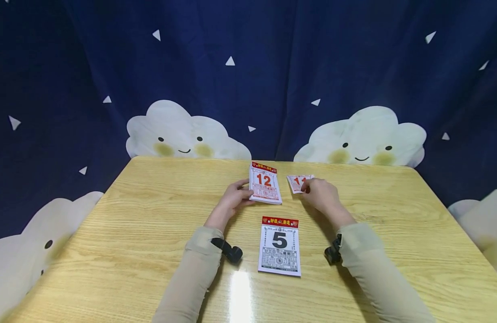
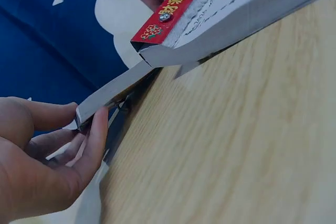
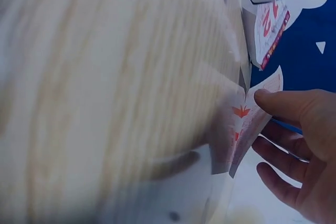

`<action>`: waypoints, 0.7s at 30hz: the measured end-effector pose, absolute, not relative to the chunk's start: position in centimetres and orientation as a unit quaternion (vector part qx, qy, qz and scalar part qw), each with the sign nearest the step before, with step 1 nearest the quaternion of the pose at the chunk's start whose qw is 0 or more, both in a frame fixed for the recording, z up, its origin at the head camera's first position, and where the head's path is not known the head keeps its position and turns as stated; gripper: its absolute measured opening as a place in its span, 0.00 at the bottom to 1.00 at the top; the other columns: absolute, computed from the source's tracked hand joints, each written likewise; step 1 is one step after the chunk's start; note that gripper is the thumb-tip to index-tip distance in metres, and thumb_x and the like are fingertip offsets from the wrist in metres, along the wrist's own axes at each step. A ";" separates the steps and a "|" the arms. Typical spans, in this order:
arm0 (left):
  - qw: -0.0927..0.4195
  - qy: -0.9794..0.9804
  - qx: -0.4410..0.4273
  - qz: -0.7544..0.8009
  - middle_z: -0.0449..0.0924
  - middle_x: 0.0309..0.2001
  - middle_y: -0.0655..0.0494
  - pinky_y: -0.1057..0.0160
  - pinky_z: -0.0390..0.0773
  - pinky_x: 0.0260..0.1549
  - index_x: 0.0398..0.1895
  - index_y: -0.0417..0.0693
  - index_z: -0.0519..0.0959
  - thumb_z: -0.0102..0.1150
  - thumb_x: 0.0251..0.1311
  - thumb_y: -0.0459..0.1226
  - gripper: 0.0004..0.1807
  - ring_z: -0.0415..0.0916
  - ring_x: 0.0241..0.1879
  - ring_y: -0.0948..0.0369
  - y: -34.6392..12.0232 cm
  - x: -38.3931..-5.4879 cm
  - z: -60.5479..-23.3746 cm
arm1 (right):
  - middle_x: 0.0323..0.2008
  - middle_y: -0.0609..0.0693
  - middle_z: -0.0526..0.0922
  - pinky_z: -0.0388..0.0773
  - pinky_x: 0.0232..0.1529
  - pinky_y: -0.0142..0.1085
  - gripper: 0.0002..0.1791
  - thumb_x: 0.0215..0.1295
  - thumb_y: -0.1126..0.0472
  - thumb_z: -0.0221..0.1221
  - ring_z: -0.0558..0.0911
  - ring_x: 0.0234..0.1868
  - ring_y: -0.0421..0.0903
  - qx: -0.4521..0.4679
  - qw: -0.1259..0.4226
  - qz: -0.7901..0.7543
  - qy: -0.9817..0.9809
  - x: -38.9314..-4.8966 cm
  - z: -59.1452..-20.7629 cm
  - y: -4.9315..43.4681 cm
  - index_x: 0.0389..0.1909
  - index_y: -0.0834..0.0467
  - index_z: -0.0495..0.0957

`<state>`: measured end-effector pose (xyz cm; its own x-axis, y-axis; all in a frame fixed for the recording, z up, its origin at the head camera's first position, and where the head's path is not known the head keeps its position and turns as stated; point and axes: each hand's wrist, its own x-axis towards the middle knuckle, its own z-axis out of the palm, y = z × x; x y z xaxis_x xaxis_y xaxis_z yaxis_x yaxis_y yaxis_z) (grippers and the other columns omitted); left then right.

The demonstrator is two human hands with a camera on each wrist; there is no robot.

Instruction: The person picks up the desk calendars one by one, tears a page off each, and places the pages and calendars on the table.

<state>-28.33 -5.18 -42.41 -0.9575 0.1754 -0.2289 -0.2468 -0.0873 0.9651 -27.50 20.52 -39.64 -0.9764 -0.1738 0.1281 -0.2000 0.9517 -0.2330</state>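
My left hand (image 1: 234, 195) grips a tear-off calendar (image 1: 265, 183) by its left side, which shows a red 12 under a red header strip. In the left wrist view, the thumb and fingers pinch the edge of this thick pad (image 2: 113, 88). To the right, my right hand (image 1: 323, 195) pinches a loose calendar page (image 1: 295, 183) printed with a red 11. The right wrist view shows this thin page (image 3: 258, 114) bent, with the thumb on one face; some fingertips behind it are hidden. The page is apart from the pad.
A second tear-off calendar (image 1: 279, 255), with a black 5 and a red header, lies flat between the forearms, nearer the body. Everything is on a light wooden table (image 1: 151, 224). Behind its far edge hangs a dark blue curtain (image 1: 272, 80) with smiling clouds.
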 end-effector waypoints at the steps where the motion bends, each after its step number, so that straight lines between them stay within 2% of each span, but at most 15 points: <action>1: 0.138 0.670 -0.029 0.728 0.72 0.51 0.37 0.58 0.81 0.40 0.64 0.41 0.62 0.50 0.57 0.25 0.29 0.77 0.32 0.59 -5.1 -28.4 -42.3 | 0.27 0.49 0.79 0.70 0.23 0.41 0.07 0.50 0.56 0.61 0.76 0.28 0.48 0.095 0.050 0.125 -0.986 -27.5 -39.7 20.4 0.30 0.54 0.81; 6: 0.115 0.699 -0.048 0.704 0.73 0.46 0.40 0.61 0.82 0.35 0.61 0.39 0.66 0.52 0.56 0.25 0.27 0.74 0.27 0.62 -4.8 -28.6 -42.1 | 0.25 0.48 0.78 0.69 0.24 0.39 0.08 0.48 0.56 0.62 0.74 0.27 0.47 0.102 0.041 0.130 -0.985 -27.4 -39.9 20.0 0.30 0.55 0.81; 10: 0.102 0.709 -0.063 0.695 0.74 0.46 0.39 0.63 0.82 0.33 0.60 0.37 0.67 0.52 0.56 0.24 0.25 0.75 0.27 0.62 -4.6 -28.5 -41.8 | 0.25 0.48 0.78 0.70 0.26 0.40 0.09 0.48 0.56 0.63 0.74 0.27 0.47 0.106 0.030 0.130 -0.985 -27.4 -40.3 19.9 0.30 0.56 0.81; 18: 0.115 0.713 -0.064 0.688 0.72 0.51 0.37 0.62 0.81 0.39 0.61 0.33 0.65 0.50 0.54 0.21 0.27 0.77 0.37 0.55 -4.3 -28.6 -41.6 | 0.29 0.50 0.80 0.74 0.30 0.43 0.10 0.50 0.56 0.63 0.77 0.31 0.48 0.120 0.017 0.120 -0.985 -27.1 -40.5 19.8 0.33 0.56 0.82; 21: 0.119 0.715 -0.057 0.687 0.71 0.52 0.36 0.60 0.80 0.43 0.61 0.31 0.64 0.49 0.55 0.20 0.27 0.76 0.42 0.49 -4.1 -28.4 -41.3 | 0.30 0.51 0.80 0.74 0.31 0.43 0.10 0.50 0.57 0.63 0.77 0.31 0.48 0.126 0.012 0.117 -0.985 -27.1 -40.4 19.8 0.34 0.57 0.82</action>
<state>-28.35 -4.09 -41.25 -0.9652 0.0813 -0.2486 -0.2452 0.0498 0.9682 -27.09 19.81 -40.45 -0.9681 -0.2451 0.0526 -0.2506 0.9412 -0.2268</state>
